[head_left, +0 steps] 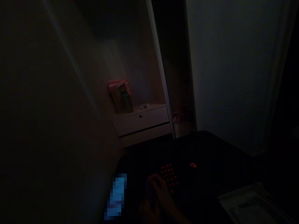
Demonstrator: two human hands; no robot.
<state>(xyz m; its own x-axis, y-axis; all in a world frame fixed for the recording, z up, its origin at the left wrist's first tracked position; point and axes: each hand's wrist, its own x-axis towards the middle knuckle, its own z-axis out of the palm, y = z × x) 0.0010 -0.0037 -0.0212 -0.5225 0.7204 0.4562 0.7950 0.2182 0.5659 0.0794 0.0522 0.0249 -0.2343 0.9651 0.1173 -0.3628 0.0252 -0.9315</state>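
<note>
The light is very low and both hands show only dimly at the bottom middle. My right hand (163, 193) is closed, its fingers curled around a dark purplish object (149, 186) whose kind I cannot make out. Just below it, my left hand (149, 211) is closed at the lower end of the same object. Beside my right hand, several small red dots (168, 175) form rows on the dark surface. A small reddish-orange piece (192, 165) lies farther right, apart from both hands.
A lit, pixelated screen (116, 196) is to the left. At lower right lies a pale, flat, glossy packet (252, 202). Behind the dark surface stand drawers (142, 121), with a red-and-white bag (116, 93) and greenish bottle (126, 102) on top. A pale door panel (233, 68) rises at right.
</note>
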